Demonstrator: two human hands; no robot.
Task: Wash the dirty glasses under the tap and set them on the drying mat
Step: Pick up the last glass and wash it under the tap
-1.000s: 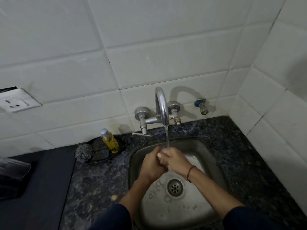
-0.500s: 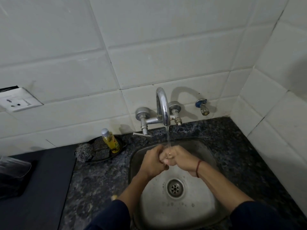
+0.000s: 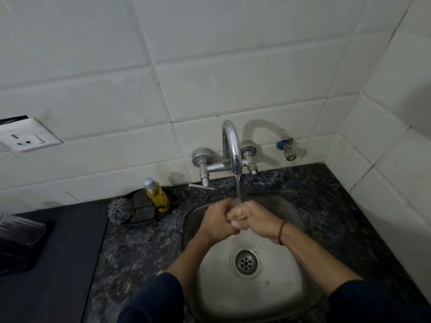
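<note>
Both my hands meet over the steel sink (image 3: 286, 271), right under the running tap (image 3: 232, 148). My left hand (image 3: 215, 223) and my right hand (image 3: 255, 220) have their fingers curled round a clear glass (image 3: 242, 200). Only its faint rim shows above my knuckles, and the water stream lands on it. The rest of the glass is hidden by my fingers. A dark drying mat (image 3: 60, 252) lies on the counter at the left. On its left end stands another clear glass (image 3: 19, 231).
A yellow soap bottle (image 3: 157, 194) and a steel scrubber (image 3: 120, 208) sit in a dark dish left of the sink. The tap lever (image 3: 200, 185) sticks out low. A wall socket (image 3: 25, 138) is at far left. Tiled walls close the back and right.
My hands have shifted slightly up and toward the tap, staying clasped under the stream. My right wrist has turned a little. Water keeps running.
</note>
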